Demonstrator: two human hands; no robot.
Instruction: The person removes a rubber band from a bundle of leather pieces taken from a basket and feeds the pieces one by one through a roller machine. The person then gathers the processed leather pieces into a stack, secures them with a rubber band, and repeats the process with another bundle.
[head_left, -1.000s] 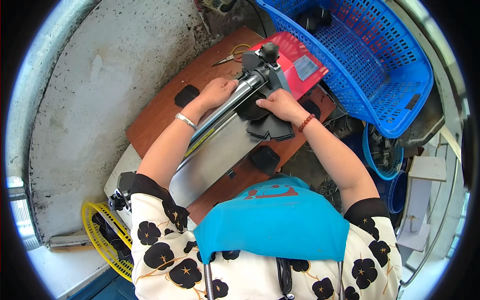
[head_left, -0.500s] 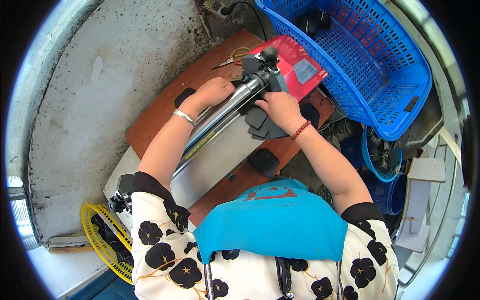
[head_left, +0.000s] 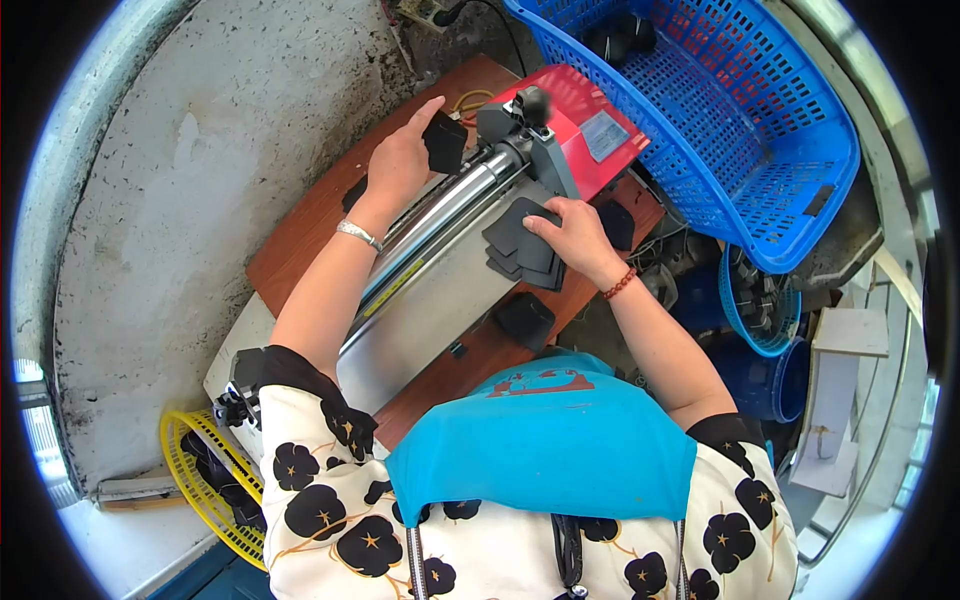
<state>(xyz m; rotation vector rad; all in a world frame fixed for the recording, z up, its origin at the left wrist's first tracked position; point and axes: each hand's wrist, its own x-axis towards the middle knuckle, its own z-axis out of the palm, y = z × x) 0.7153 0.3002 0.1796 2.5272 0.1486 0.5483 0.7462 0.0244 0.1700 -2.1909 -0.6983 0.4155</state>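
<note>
A roller machine [head_left: 440,300] with a red end housing spans the reddish-brown tabletop [head_left: 315,235], its metal roller running between the two hands. Beyond the roller, the left hand [head_left: 398,168] grasps a single black piece [head_left: 445,143]; on the near side, the right hand [head_left: 578,238] pinches a fanned stack of dark flat pieces [head_left: 518,240] over the steel plate. The large blue crate [head_left: 665,140] contains dark items, the yellow basket [head_left: 228,455] black pieces, the small blue basket [head_left: 768,350] indistinct greyish objects. Bare plate stretches from the stack toward the apron [head_left: 545,450]; the tabletop's far edge borders the wall.
</note>
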